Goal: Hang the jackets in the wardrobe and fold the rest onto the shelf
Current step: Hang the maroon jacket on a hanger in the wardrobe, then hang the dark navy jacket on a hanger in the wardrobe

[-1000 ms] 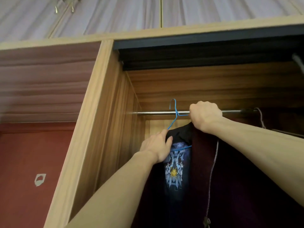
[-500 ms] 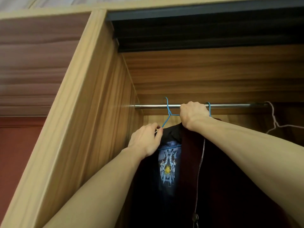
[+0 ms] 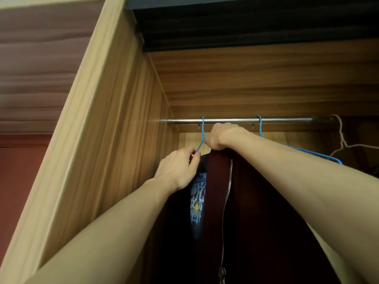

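On the left stands the wooden side wall of the wardrobe (image 3: 114,140), and the metal rod (image 3: 242,120) runs out from it toward the right. The left hand (image 3: 178,169) is raised beside this wall; its thumb and fingers pinch the lower wire of the first blue hanger (image 3: 203,132), at the place where the dark shirt (image 3: 196,203) with a printed picture hangs. I think it holds this hanger aside to keep room for the next garment. The hook of that hanger is over the rod. Just to the right, the right hand (image 3: 222,136) is closed in a fist just under the rod, gripping the top of the dark red jacket (image 3: 256,212) at the collar; the zipper (image 3: 226,201) hangs down below the fist. The second blue hanger (image 3: 260,126) is hooked on the rod just beyond this hand, and its wire passes behind the forearm, so the jacket seems to be carried by it already. Far right hangs a white hanger (image 3: 341,138), which looks empty.
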Action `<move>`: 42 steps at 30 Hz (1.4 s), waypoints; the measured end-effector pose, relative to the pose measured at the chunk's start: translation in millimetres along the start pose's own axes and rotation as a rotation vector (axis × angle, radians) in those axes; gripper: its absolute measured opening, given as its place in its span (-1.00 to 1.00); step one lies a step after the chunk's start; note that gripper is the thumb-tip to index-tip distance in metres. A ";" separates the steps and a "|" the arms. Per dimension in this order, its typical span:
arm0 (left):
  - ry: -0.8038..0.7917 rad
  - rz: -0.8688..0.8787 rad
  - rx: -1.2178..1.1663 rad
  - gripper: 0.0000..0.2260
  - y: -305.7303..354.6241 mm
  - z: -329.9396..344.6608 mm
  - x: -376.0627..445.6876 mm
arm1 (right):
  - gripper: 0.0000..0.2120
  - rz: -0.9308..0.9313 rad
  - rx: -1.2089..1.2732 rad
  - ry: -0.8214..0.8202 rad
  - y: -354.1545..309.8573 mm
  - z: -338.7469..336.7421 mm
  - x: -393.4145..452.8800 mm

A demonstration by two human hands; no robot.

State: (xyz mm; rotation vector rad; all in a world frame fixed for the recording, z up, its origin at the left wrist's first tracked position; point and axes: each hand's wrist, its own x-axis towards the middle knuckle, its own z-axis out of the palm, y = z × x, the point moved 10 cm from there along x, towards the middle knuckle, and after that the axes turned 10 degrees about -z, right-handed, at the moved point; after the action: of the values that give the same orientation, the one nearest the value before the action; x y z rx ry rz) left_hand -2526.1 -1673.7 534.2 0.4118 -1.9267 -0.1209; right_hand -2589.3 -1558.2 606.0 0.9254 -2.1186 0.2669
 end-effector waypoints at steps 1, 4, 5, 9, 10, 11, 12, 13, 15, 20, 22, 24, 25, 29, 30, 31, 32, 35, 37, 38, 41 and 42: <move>-0.002 0.000 -0.002 -0.72 1.1 -1.9 -5.6 | -0.59 -0.013 0.015 -0.045 0.5 2.2 -4.1; -0.022 -0.006 0.011 -0.68 9.1 -6.4 -26.1 | -0.47 -0.074 0.044 -0.079 3.1 2.8 -29.2; -0.030 -0.011 0.014 -0.67 12.3 -7.5 -34.9 | -0.46 -0.097 0.045 -0.044 3.6 1.3 -41.1; -0.060 -0.027 0.045 -0.71 24.4 -10.9 -76.9 | -0.53 -0.228 0.080 0.263 -3.0 -7.6 -100.7; -0.064 -0.030 0.073 -0.72 26.9 -12.2 -88.8 | -0.53 -0.257 0.125 0.329 -3.6 -7.0 -116.7; -0.061 -0.034 0.100 -0.72 28.2 -14.8 -101.7 | -0.53 -0.284 0.173 0.376 -3.6 -4.1 -131.9; -0.055 -0.038 0.127 -0.73 29.1 -18.5 -115.8 | -0.51 -0.307 0.222 0.407 -3.1 0.9 -147.7; -0.047 -0.038 0.157 -0.73 30.1 -22.8 -131.5 | -0.47 -0.324 0.272 0.430 -1.8 7.2 -164.6; -0.031 -0.040 0.227 -0.68 31.6 -32.4 -164.8 | -0.42 -0.351 0.356 0.465 -0.2 21.9 -200.3; 0.069 -0.107 0.334 -0.65 33.0 -65.2 -258.7 | -0.41 -0.373 0.506 0.454 -5.9 67.2 -295.4; 0.080 -0.152 0.382 -0.64 31.6 -78.3 -294.3 | -0.41 -0.369 0.536 0.430 -9.7 82.5 -334.1; 0.068 -0.179 0.431 -0.64 29.8 -89.1 -329.6 | -0.41 -0.382 0.582 0.399 -13.3 95.3 -370.5; 0.068 -0.194 0.437 -0.64 28.9 -95.5 -346.7 | -0.41 -0.386 0.607 0.386 -14.1 99.9 -386.5; 0.079 -0.237 0.428 -0.64 23.9 -123.1 -416.3 | -0.42 -0.375 0.635 0.337 -19.8 106.7 -436.6; 0.079 -0.232 0.444 -0.64 22.8 -130.8 -433.0 | -0.40 -0.381 0.644 0.326 -23.2 105.7 -447.0; 0.077 -0.226 0.473 -0.65 21.5 -139.5 -449.2 | -0.38 -0.391 0.657 0.316 -27.3 103.8 -456.9; 0.068 -0.222 0.508 -0.64 19.8 -148.8 -465.1 | -0.38 -0.401 0.671 0.307 -32.0 101.5 -466.7; 0.019 -0.259 0.573 -0.61 8.9 -181.0 -512.2 | -0.41 -0.429 0.707 0.277 -52.9 94.6 -496.1; -0.013 -0.324 0.610 -0.57 -0.7 -207.6 -542.9 | -0.43 -0.453 0.740 0.265 -75.6 86.6 -515.0; -0.030 -0.346 0.640 -0.57 -4.7 -222.0 -557.8 | -0.43 -0.467 0.757 0.256 -89.6 81.6 -524.9; -0.033 -0.374 0.698 -0.59 -12.6 -272.3 -597.9 | -0.43 -0.510 0.804 0.221 -134.8 63.3 -556.4; -0.023 -0.386 0.709 -0.60 -14.6 -291.0 -609.6 | -0.43 -0.528 0.821 0.211 -150.1 56.1 -567.5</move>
State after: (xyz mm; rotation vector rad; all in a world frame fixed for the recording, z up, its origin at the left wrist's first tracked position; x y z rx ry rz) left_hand -2054.1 -1448.6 106.3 1.2556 -1.8481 0.3205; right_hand -2279.7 -1391.9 132.4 1.7846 -1.4758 0.9436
